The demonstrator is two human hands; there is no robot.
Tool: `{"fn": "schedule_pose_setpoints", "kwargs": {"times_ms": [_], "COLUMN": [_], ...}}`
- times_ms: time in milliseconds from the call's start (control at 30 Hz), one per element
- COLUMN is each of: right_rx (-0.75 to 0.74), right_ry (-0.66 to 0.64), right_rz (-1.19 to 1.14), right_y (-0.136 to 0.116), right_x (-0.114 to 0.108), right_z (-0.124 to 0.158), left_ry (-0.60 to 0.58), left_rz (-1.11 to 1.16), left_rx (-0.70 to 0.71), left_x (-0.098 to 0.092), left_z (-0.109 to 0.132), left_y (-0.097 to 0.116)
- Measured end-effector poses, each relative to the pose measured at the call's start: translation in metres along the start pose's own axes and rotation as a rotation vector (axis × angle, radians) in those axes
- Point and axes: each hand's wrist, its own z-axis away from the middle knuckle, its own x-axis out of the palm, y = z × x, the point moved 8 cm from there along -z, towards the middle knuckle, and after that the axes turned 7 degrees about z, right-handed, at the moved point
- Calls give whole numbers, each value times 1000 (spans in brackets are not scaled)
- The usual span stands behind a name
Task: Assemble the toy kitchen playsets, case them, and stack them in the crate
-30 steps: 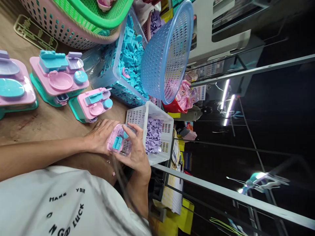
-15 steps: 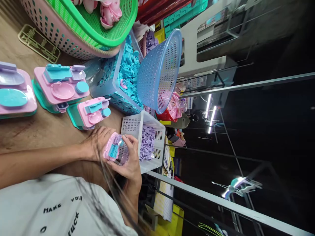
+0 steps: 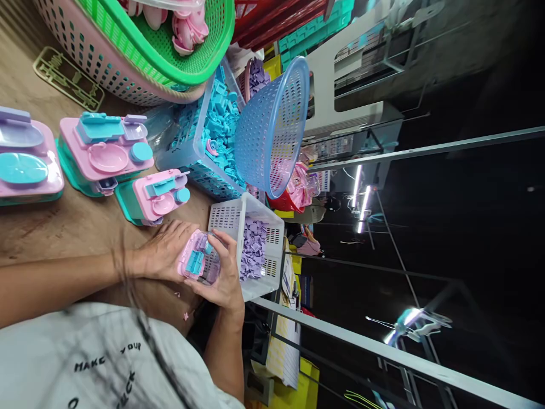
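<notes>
A white shirt [image 3: 38, 346] with black lettering comes nearest, loose hairs blurred in front of it. Beyond it, both hands hold a small pink toy [image 3: 196, 261] with blue parts under a clear cover. The right hand [image 3: 230, 284] has its fingers clamped on the clear side; the left hand [image 3: 166, 250] grips the pink side, its fingertips partly hidden.

Tiny pink bits [image 3: 185, 316] lie below. On the brown table [image 3: 63, 233], a small set [image 3: 149, 196] stands just past the left hand, touching or nearly touching a larger set [image 3: 106, 156]; another set [image 3: 25, 167] is cut off at the edge.

Next to the right hand is a white crate [image 3: 225, 216] of purple pieces [image 3: 252, 250]. Farther are a clear bin [image 3: 185, 159] of blue parts [image 3: 221, 113], a tilted blue basket [image 3: 259, 136], and a green basket [image 3: 217, 34] inside a pink one. Behind, a red tub [image 3: 283, 201] and lit tubes [image 3: 356, 184] show against darkness.
</notes>
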Motion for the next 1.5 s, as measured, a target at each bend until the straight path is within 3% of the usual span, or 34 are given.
{"fn": "schedule_pose_setpoints", "kwargs": {"times_ms": [200, 600, 767, 933, 1133, 1500], "right_rx": [-9, -17, 60, 78, 94, 85], "right_ry": [50, -180, -231, -207, -155, -126], "right_rz": [15, 68, 121, 154, 179, 78], "right_y": [-2, -10, -19, -24, -11, -2], "right_x": [-4, -6, -8, -7, -4, 0], "right_z": [0, -20, -21, -16, -3, 3], "left_ry": [-36, 10, -6, -19, -25, -112], "left_rz": [4, 88, 67, 68, 70, 23], "left_rx": [-40, -1, -23, -50, -51, -112], "left_x": [-2, -6, -7, -5, -2, 2], "left_z": [-2, -2, -3, -3, -1, -4], "left_y": [1, 5, 5, 3, 1, 2]}}
